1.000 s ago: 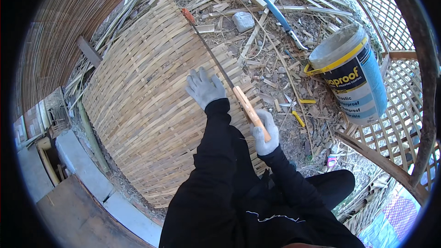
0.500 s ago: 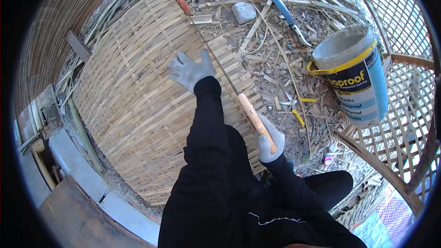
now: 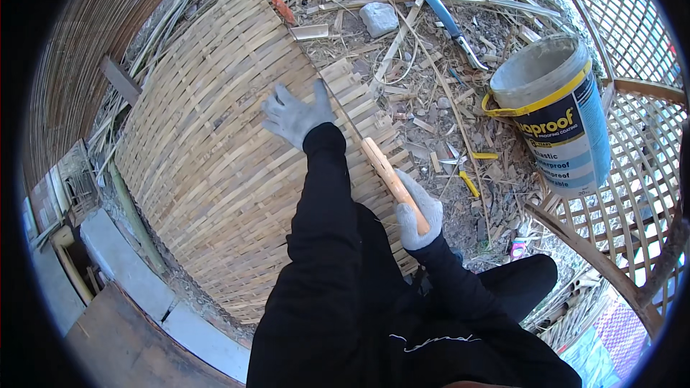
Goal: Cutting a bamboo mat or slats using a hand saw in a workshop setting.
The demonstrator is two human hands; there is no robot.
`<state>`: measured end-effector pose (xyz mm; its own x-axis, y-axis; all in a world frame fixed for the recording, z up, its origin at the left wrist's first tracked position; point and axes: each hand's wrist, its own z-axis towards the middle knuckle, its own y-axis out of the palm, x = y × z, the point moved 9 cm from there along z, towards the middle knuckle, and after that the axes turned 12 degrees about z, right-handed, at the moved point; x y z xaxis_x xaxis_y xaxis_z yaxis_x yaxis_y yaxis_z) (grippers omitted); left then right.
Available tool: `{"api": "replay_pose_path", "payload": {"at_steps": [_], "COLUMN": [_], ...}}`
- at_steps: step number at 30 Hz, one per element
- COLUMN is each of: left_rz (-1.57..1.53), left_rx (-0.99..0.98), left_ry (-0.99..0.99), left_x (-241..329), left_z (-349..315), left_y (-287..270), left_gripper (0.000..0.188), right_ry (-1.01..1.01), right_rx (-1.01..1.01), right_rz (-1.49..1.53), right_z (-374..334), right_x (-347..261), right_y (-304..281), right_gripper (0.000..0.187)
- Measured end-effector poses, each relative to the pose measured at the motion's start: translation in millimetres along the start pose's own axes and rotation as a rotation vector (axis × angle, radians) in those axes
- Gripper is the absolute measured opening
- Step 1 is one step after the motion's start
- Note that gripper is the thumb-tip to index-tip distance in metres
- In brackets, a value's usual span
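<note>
A large woven bamboo mat (image 3: 208,151) lies before me, with a straight slit running near its right edge. My left hand (image 3: 298,116), in a pale grey work glove, rests palm down on the mat, fingers spread, just left of the slit. My gloved right hand (image 3: 419,210) is wrapped round the light wooden handle of a long-bladed cutting tool (image 3: 390,178). Its thin dark blade (image 3: 347,121) lies along the slit, pointing away from me. Seen edge-on, it could be a saw or a knife; I cannot tell which. A narrower mat strip (image 3: 366,118) lies right of the blade.
Right of the mat stands a blue-and-white bucket (image 3: 568,133) with a yellow rim. Between them lie a yellow-handled tool (image 3: 468,184), bamboo scraps and a grey stone (image 3: 379,19). Farther off is a curved blue-handled tool (image 3: 431,3). Lattice panels (image 3: 618,29) border the right; grey blocks (image 3: 126,251) the left.
My right hand and the wooden handle have slid slightly away from me and to the left, along the slit. My left hand has stayed nearly in place on the mat.
</note>
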<state>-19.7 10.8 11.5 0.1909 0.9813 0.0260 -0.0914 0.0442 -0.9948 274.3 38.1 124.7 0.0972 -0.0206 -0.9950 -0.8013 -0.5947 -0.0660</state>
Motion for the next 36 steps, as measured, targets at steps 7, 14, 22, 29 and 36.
{"api": "replay_pose_path", "payload": {"at_steps": [7, 14, 22, 29, 36], "left_rz": [-0.017, -0.02, 0.029, 0.057, 0.057], "left_rx": [-0.025, -0.035, -0.06, -0.055, -0.043], "left_ry": [0.001, -0.008, 0.026, -0.001, 0.023], "left_x": [2.1, -1.3, 11.5, -3.6, 5.2], "left_z": [-1.0, 0.6, -0.2, -0.8, -1.2], "left_y": [3.9, 0.2, 4.2, 5.2, -2.7], "left_gripper": [0.092, 0.091, 0.093, 0.094, 0.093], "right_ry": [-0.05, 0.057, -0.084, 0.085, 0.092], "right_rx": [0.023, -0.014, 0.035, -0.013, 0.019], "right_rz": [0.005, -0.011, 0.003, 0.04, 0.014], "right_z": [19.1, -54.2, 32.9, -29.0, -24.6], "right_x": [3.6, -8.0, 7.0, -4.1, 2.3], "right_y": [5.2, -29.4, 8.3, -19.6, -22.6], "right_gripper": [0.052, 0.052, 0.049, 0.049, 0.048]}}
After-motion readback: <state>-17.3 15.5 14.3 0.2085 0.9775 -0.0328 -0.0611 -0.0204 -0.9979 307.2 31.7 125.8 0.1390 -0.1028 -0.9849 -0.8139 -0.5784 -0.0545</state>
